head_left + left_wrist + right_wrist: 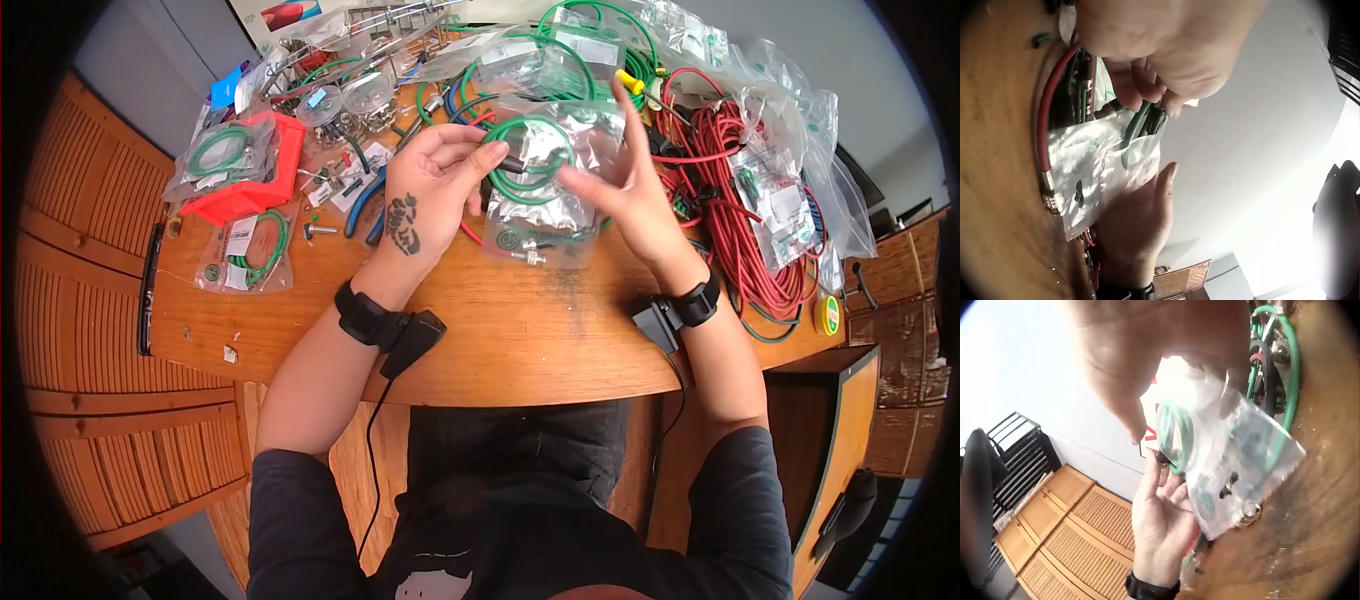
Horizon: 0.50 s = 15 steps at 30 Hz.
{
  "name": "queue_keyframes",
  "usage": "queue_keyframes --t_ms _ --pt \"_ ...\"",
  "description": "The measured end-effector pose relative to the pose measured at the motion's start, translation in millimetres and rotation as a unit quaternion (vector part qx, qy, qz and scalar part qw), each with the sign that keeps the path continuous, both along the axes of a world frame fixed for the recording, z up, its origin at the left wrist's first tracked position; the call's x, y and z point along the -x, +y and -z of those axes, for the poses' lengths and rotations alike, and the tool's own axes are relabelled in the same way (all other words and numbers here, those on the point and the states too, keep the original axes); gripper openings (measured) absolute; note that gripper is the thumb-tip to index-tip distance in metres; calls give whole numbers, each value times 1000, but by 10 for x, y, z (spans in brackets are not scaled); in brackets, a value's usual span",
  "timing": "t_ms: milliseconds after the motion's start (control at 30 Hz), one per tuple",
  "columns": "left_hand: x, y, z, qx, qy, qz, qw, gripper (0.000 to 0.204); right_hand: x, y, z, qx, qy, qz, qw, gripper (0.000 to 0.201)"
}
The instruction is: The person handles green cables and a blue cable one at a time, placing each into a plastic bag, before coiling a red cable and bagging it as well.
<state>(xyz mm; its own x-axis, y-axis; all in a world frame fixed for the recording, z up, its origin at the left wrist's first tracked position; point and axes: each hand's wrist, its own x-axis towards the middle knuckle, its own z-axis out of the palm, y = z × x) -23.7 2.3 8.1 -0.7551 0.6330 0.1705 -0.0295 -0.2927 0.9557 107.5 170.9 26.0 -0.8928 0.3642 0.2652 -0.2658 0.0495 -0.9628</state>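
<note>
My left hand [435, 175] pinches the black end of a coiled green cable [521, 199] between thumb and fingers. The coil overlaps a clear plastic bag [545, 225], raised over the table. My right hand [645, 205] is at the bag's other side, thumb out straight at the coil and index finger pointing up; its other fingers are hidden behind the plastic. In the right wrist view, the bag [1210, 515] hangs below that hand, with small dark and metal parts showing through it. The left wrist view shows the left fingertips [1132, 100] at the cable's end.
A red bin [285, 160] with bagged green cable stands at left, another bagged cable [262, 250] before it. Blue-handled pliers [365, 200] lie beside the left hand. A large red cable bundle [735, 230] and a small yellow-green tin [827, 315] are at right. More bagged cables crowd the back.
</note>
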Motion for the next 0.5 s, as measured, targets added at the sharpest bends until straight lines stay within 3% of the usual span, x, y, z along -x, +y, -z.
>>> queue_keyframes --t_ms 67,167,233,267,333,433,500 --pt "19 -7 -6 27 11 33 999 28 32 140 88 23 43 30 998 104" --pt "-45 -19 -79 41 36 82 995 26 -11 209 22 54 1 36 998 86" --pt "-34 2 -1 35 60 97 993 25 -14 272 1 21 -98 -2 995 58" --pt "-28 8 26 30 84 110 990 25 -23 262 -10 21 -97 0 995 58" --pt "-15 -27 2 66 93 127 985 24 -39 211 -40 -16 -78 17 997 37" --pt "-61 -45 -90 117 129 120 977 24 -61 163 -71 -44 -76 9 996 35" --pt "-162 -78 -225 263 158 129 943 22 -58 140 -52 -58 -65 -4 996 31"
